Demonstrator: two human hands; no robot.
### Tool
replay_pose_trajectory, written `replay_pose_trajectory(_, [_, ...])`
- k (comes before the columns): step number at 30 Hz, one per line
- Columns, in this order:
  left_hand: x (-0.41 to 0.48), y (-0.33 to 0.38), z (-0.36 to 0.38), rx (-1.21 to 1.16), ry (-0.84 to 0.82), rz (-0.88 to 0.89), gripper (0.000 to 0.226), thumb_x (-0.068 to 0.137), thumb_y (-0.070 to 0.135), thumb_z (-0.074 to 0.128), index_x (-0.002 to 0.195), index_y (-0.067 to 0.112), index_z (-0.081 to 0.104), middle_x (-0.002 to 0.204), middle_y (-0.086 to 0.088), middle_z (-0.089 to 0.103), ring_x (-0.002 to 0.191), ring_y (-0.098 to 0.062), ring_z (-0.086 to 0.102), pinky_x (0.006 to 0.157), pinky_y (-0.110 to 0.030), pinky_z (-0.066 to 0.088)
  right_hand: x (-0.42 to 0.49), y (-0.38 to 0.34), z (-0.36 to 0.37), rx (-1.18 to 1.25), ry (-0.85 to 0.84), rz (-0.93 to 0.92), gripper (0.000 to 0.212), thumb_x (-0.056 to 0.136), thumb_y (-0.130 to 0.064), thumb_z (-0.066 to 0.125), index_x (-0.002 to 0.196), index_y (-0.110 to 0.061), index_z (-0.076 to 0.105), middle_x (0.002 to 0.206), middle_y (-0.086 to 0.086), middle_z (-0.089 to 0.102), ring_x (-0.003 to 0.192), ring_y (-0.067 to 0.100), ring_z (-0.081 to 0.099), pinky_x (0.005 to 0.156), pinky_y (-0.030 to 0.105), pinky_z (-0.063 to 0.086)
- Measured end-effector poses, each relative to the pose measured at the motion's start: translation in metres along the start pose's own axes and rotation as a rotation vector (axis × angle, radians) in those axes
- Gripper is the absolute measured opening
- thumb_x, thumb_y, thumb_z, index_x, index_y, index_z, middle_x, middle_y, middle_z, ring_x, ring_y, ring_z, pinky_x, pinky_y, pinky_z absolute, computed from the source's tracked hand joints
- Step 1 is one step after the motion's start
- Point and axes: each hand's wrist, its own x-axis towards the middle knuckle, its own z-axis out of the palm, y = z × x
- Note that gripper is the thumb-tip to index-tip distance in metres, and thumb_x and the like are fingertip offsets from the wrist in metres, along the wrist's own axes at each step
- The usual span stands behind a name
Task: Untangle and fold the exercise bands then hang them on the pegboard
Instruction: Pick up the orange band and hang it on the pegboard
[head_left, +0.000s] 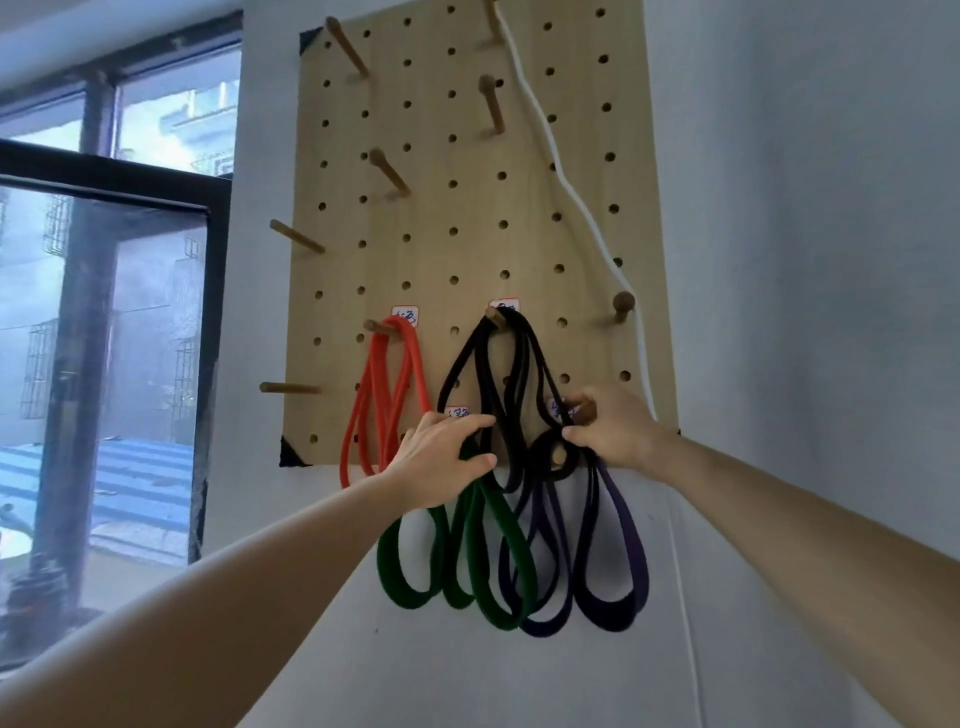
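Note:
A wooden pegboard (467, 234) hangs on the wall. A folded red band (387, 395) hangs from a lower-left peg. A black band (498, 374) hangs from the peg to its right. My left hand (441, 462) grips the top of the folded green band (483, 561), whose loops hang below the board. My right hand (610, 426) holds the top of the folded purple band (608, 561) at a low peg (584, 405) under a small label. The purple loops hang beside the green ones and partly overlap the black band's lower end.
Several bare wooden pegs (296, 236) stick out of the upper and left parts of the board. A white cord (571, 197) runs down the board's right side and on down the wall. A dark-framed window (119, 312) fills the left.

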Motion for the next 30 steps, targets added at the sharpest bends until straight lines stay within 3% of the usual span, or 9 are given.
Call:
replay_pose_trajectory(4, [-0.005, 0.003, 0.015, -0.043, 0.065, 0.018, 0.053, 0.099, 0.043, 0.054, 0.15, 0.04, 0.038, 0.15, 0.005, 0.047, 0.148, -0.018, 0.019, 0.118, -0.047, 0.013, 0.0, -0.003, -0.004, 0.086, -0.003, -0.031, 0.042, 0.087, -0.003, 0.074, 0.128, -0.01, 0.066, 0.105, 0.008, 0.07, 0.086, 0.02, 0.07, 0.07, 0.027, 0.061])
replay_pose_trajectory(7, [-0.003, 0.0, 0.018, -0.082, 0.11, 0.027, 0.05, 0.1, 0.04, 0.054, 0.148, 0.041, 0.041, 0.149, 0.008, 0.048, 0.148, -0.016, 0.02, 0.118, -0.046, 0.011, 0.001, -0.015, -0.01, 0.181, -0.049, -0.02, 0.036, 0.088, 0.0, 0.07, 0.124, -0.007, 0.067, 0.098, 0.01, 0.07, 0.074, 0.014, 0.068, 0.062, 0.02, 0.058])
replay_pose_trajectory(14, [-0.005, -0.004, 0.016, -0.141, 0.14, 0.021, 0.042, 0.104, 0.033, 0.049, 0.146, 0.035, 0.047, 0.148, 0.009, 0.049, 0.146, -0.013, 0.024, 0.119, -0.045, 0.015, 0.014, -0.041, -0.007, 0.362, -0.267, 0.088, 0.044, 0.089, 0.006, 0.067, 0.132, 0.001, 0.059, 0.105, 0.022, 0.073, 0.069, 0.014, 0.069, 0.061, 0.022, 0.057])
replay_pose_trajectory(16, [-0.005, -0.006, 0.016, -0.163, 0.147, 0.03, 0.041, 0.104, 0.033, 0.05, 0.145, 0.035, 0.048, 0.147, 0.01, 0.05, 0.146, -0.013, 0.026, 0.121, -0.048, 0.02, 0.017, -0.043, -0.006, 0.349, -0.323, 0.095, 0.036, 0.091, 0.007, 0.065, 0.127, 0.002, 0.062, 0.108, 0.024, 0.073, 0.07, 0.014, 0.068, 0.062, 0.022, 0.058])
replay_pose_trajectory(20, [-0.004, -0.014, 0.017, -0.147, 0.13, 0.054, 0.041, 0.102, 0.035, 0.052, 0.143, 0.036, 0.05, 0.147, 0.011, 0.051, 0.147, -0.013, 0.028, 0.121, -0.05, 0.021, 0.019, -0.035, -0.013, 0.083, -0.19, -0.001, 0.02, 0.089, -0.008, 0.07, 0.109, -0.011, 0.072, 0.089, 0.008, 0.07, 0.075, 0.015, 0.065, 0.066, 0.025, 0.053])
replay_pose_trajectory(22, [-0.003, -0.017, 0.015, -0.15, 0.126, 0.05, 0.04, 0.102, 0.036, 0.052, 0.142, 0.036, 0.051, 0.149, 0.011, 0.05, 0.147, -0.012, 0.028, 0.121, -0.052, 0.022, 0.019, -0.024, -0.018, 0.016, -0.158, 0.003, 0.02, 0.087, -0.012, 0.071, 0.107, -0.012, 0.073, 0.093, 0.005, 0.071, 0.079, 0.014, 0.064, 0.07, 0.027, 0.049])
replay_pose_trajectory(24, [-0.004, -0.017, 0.015, -0.161, 0.126, 0.049, 0.04, 0.102, 0.035, 0.053, 0.142, 0.035, 0.051, 0.149, 0.011, 0.05, 0.147, -0.013, 0.029, 0.12, -0.054, 0.023, 0.018, -0.014, -0.02, 0.045, -0.196, 0.066, 0.027, 0.088, -0.01, 0.067, 0.115, -0.012, 0.072, 0.101, 0.006, 0.071, 0.084, 0.016, 0.066, 0.069, 0.027, 0.051])
replay_pose_trajectory(28, [-0.007, -0.016, 0.016, -0.169, 0.105, 0.063, 0.041, 0.101, 0.034, 0.055, 0.142, 0.033, 0.052, 0.149, 0.01, 0.049, 0.146, -0.013, 0.03, 0.12, -0.053, 0.025, 0.012, -0.009, -0.026, 0.225, -0.245, 0.154, 0.025, 0.095, -0.003, 0.057, 0.116, -0.005, 0.07, 0.091, 0.006, 0.071, 0.063, 0.006, 0.067, 0.05, 0.015, 0.046])
replay_pose_trajectory(30, [-0.008, -0.017, 0.015, -0.181, 0.1, 0.071, 0.042, 0.101, 0.034, 0.056, 0.142, 0.033, 0.053, 0.149, 0.011, 0.05, 0.146, -0.012, 0.031, 0.12, -0.051, 0.026, 0.013, -0.009, -0.028, 0.285, -0.277, 0.171, 0.028, 0.093, -0.006, 0.061, 0.12, -0.001, 0.067, 0.097, 0.012, 0.07, 0.078, 0.021, 0.064, 0.062, 0.022, 0.049])
